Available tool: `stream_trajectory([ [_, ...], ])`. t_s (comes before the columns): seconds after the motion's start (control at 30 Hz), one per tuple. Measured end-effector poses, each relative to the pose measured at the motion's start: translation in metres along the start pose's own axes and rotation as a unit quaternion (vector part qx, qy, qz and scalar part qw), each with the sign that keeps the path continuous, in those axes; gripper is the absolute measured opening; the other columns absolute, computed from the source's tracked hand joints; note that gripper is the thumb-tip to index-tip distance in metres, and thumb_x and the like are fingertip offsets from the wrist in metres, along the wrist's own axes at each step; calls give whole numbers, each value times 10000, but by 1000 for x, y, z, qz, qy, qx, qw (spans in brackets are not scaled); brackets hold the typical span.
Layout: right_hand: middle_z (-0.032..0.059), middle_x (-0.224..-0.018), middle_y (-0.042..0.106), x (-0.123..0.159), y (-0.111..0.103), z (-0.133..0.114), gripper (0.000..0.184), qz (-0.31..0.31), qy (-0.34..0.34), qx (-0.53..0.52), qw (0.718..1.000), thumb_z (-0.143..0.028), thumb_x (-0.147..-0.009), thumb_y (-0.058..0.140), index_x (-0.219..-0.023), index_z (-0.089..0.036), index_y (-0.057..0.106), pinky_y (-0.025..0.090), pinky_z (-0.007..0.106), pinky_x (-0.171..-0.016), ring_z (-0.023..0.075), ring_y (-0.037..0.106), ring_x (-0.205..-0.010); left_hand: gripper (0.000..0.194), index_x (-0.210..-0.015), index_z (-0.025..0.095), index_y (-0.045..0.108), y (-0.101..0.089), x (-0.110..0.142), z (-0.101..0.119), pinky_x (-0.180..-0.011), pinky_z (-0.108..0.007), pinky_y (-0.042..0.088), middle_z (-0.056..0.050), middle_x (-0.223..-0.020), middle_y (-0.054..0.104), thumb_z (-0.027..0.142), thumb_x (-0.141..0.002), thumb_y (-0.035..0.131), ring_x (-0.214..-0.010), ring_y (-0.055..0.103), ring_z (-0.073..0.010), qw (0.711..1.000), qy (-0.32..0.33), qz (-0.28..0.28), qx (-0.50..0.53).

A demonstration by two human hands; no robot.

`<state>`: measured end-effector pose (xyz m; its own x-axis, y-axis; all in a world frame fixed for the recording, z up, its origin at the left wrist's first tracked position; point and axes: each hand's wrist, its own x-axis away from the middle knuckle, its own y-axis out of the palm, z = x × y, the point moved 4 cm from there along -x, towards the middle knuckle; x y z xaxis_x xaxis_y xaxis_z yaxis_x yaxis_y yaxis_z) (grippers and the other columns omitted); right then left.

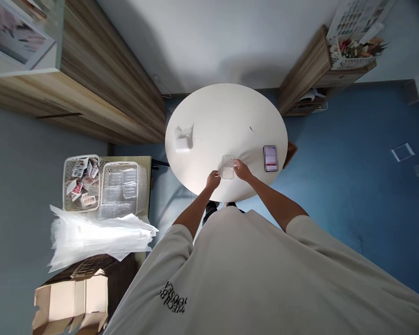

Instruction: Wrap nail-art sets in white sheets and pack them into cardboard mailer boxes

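A small clear plastic box [227,173] with its lid folded open is at the near side of the round white table [223,111]. My left hand [213,180] is closed at the box's left edge, fingers pinched on it. On the other side, my right hand [242,170] grips the right edge near the fold between lid and base. I see no contents through the clear plastic. Whether the box rests on the tabletop or is slightly lifted, I cannot tell.
A white wrapped bundle [183,142] lies on the table's left, a phone [271,158] on its right. Left of the table are a basket of small packs [82,184], a basket of clear boxes [122,188], white sheets [97,232] and an open cardboard box [73,298].
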<state>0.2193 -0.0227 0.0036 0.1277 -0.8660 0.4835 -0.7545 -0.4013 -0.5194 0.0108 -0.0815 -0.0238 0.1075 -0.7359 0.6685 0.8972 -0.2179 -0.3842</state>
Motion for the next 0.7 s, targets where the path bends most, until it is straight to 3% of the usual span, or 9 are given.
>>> stream_trajectory([
  [0.17,147,-1419,697,-4,-6,-16,466,6,-40,38,998,-152,-958,472,-1386,-169,654,518,437,-1145,259,699,-1224,506,-1407,198,640,-29,16,7,-826,-290,570,-125,-1350,719,166,-902,635,-1087,716,-210,999,13,36,14],
  [0.3,115,-1381,725,-9,0,-48,400,-15,-100,45,994,-130,-971,481,-1293,-196,709,532,415,-1125,229,707,-1214,440,-1367,196,669,-60,29,9,-883,-304,572,-112,-1314,739,180,-930,622,-1109,717,-216,994,34,97,32],
  [0.57,80,-1303,765,-2,48,-137,333,-87,-206,54,973,-137,-976,536,-1213,-224,753,573,407,-1052,212,742,-1123,366,-1295,213,724,-141,57,-3,-1047,-342,539,-95,-1241,779,197,-941,634,-1186,716,-236,974,64,212,44],
  [0.7,71,-1321,757,5,79,-173,353,-113,-239,59,963,-125,-971,532,-1221,-231,757,570,399,-1055,205,736,-1126,422,-1361,210,697,-177,71,-15,-1019,-348,557,-99,-1260,775,216,-947,614,-1177,720,-253,970,74,223,57],
])
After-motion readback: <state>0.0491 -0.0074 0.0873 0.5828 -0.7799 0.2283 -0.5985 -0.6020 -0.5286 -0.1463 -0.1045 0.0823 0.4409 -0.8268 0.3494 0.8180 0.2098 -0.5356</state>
